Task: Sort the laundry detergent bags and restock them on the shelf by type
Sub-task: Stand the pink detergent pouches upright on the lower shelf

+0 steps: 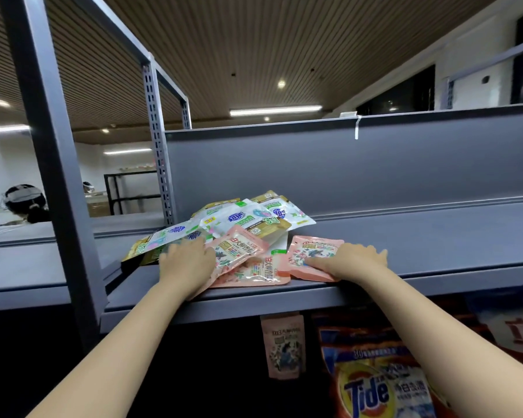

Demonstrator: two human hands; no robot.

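Note:
A loose pile of detergent bags lies on the grey shelf. White-and-green bags with gold edges are heaped at the back and left. Pink floral bags lie in front of them. My left hand rests flat on the left end of the pink bags. One more pink bag lies apart to the right, and my right hand grips its right edge, thumb on top.
A grey upright post stands to the left, and a back panel closes the shelf. Below the shelf stand an orange Tide bag and a pink bag. A person's head shows at the far left.

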